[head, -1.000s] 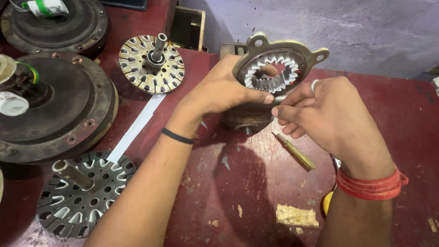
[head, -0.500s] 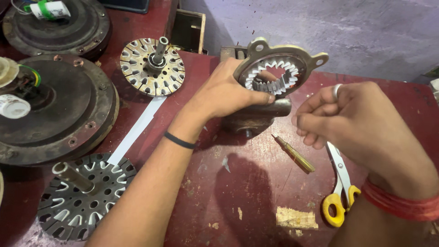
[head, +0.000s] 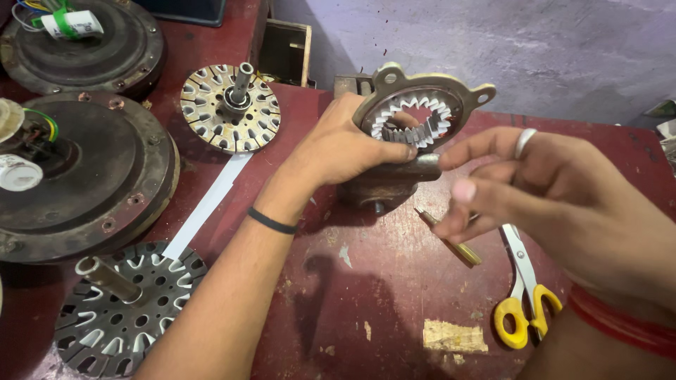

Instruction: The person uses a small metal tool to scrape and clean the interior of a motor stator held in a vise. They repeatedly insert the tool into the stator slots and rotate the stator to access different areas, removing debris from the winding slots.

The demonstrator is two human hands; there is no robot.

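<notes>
My left hand (head: 345,151) grips a round metal motor stator ring (head: 394,79) and holds it tilted upright on a dark metal base (head: 384,184) at the back of the red table. White insulation paper lines the ring's slots. My right hand (head: 563,197), with a ring on one finger, hovers to the right of the stator with its fingers loosely apart and nothing visible in them. Just below it lie a small yellow-handled pointed tool (head: 454,245) and yellow-handled scissors (head: 524,295).
Two slotted lamination discs with shafts lie at the back (head: 229,105) and the front left (head: 120,317), with a white paper strip (head: 208,204) between them. Large dark motor covers (head: 77,176) fill the left side. A wooden box (head: 285,53) stands at the back.
My right hand has pulled away from the stator ring toward the right and front, uncovering the scissors. My left hand keeps the ring in place.
</notes>
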